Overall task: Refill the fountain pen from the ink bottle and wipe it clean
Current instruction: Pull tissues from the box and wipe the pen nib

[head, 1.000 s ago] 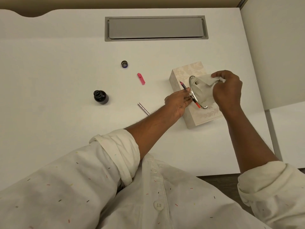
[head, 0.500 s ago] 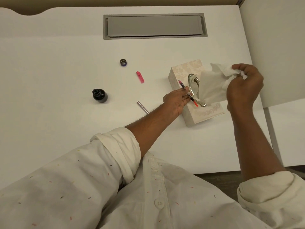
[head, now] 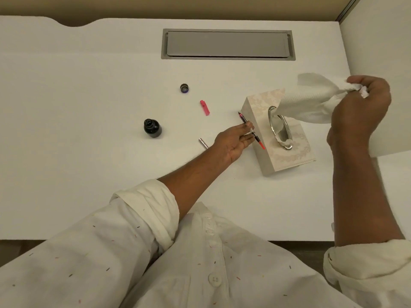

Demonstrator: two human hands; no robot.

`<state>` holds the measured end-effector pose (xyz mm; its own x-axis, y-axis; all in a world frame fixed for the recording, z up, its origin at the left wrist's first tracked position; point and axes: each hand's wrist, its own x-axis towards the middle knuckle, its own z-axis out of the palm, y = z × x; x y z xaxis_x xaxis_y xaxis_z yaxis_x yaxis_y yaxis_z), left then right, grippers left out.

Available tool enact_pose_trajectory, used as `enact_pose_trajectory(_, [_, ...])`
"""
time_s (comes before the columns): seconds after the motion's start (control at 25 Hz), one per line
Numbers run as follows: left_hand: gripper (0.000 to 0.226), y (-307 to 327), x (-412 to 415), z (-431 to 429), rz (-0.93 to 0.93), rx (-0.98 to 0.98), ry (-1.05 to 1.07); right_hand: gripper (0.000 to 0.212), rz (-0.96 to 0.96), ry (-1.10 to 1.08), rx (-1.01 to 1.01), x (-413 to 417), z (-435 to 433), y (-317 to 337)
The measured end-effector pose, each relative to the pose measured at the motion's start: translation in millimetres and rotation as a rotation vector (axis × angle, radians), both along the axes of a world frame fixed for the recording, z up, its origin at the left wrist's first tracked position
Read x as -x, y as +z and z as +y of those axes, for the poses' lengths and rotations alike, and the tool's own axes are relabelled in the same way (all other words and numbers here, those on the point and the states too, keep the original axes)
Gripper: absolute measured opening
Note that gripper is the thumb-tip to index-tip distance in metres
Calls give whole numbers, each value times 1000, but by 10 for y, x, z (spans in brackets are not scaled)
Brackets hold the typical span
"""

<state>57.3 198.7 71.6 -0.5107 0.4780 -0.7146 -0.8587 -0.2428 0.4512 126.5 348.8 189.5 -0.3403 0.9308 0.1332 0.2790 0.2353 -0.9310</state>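
Tissue box (head: pixel 278 138) just right of the left hand (head: pixel 233 143), tissue (head: pixel 311 101) stretched from box to right hand (head: pixel 360 107), ink bottle (head: pixel 152 128), silver tube (head: pixel 203 143), pink cap (head: pixel 204 107) left of it, open desk (head: pixel 255 207) between the 2 forearms

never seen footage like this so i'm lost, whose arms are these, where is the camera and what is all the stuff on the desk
There is no machine here: these are a person's two bare arms, filmed by one wide-angle camera worn on their head, looking forward and down. That is the only view, and the white shirt at the bottom is the wearer's own. The left hand pinches a thin pen with a red end between its fingers, beside the tissue box. The right hand grips a white tissue that trails from the box's oval opening. On the white desk lie an open dark ink bottle, a small round cap farther back, a pink piece and a short silver tube. The grey hatch at the back is set into the desk.
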Motion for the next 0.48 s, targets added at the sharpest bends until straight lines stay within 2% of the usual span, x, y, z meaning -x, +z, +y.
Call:
enact_pose_trajectory(0.08, [12, 19, 31, -171, 25, 20, 11, 31, -13, 1, 74, 67, -122, -53])
enact_pose_trajectory(0.2, [12, 73, 68, -450, 54, 43, 42, 15, -10, 14, 180, 226, -309, -73])
enact_pose_trajectory(0.36, [12, 161, 118, -835, 64, 39, 125, 52, -21, 161, 308, 362, -573, -71])
enact_pose_trajectory(0.48, [12, 243, 165, -1101, 89, 23, 153, 72, -85, 338, 308, 425, -794, -85])
